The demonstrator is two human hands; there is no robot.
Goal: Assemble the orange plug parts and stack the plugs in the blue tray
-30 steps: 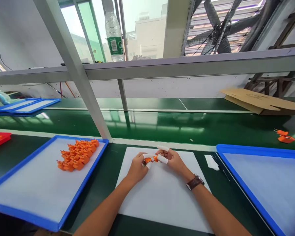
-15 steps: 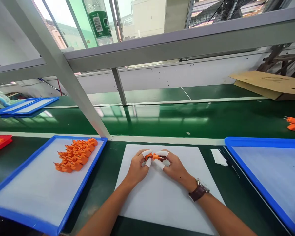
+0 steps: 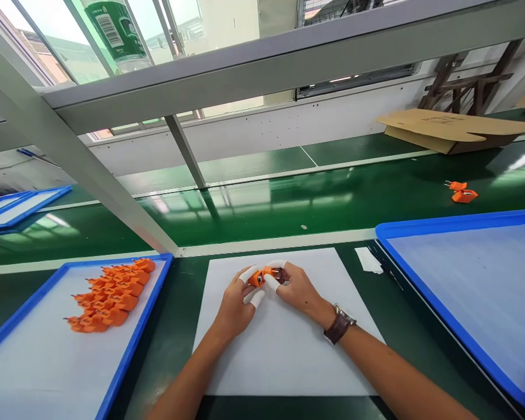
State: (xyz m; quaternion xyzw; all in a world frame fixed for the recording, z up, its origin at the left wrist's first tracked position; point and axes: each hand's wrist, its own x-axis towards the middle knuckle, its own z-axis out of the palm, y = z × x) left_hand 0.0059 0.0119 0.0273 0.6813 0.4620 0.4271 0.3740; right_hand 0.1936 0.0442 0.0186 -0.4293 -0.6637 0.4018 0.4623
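Over a white sheet, my right hand pinches a small orange plastic part between white-covered thumb and fingers. A dark piece shows at the part's right end, partly hidden by the fingers. My left hand is at the part's left end, its covered index fingertip touching it. The left thumb is lowered away, leaving a gap. To the left, a blue-rimmed tray bears several similar orange parts in close rows, thin pins sticking out on their left.
At right lies another blue-rimmed tray, with a white scrap beside it. Behind a pale ledge, two orange pieces rest on the green surface. A cardboard box lies farther back. A slanted metal post rises at left.
My left thumb has come away from the orange part, while my right hand keeps its pinch. The part shows more of its orange side. The camera view has shifted right and tilted.
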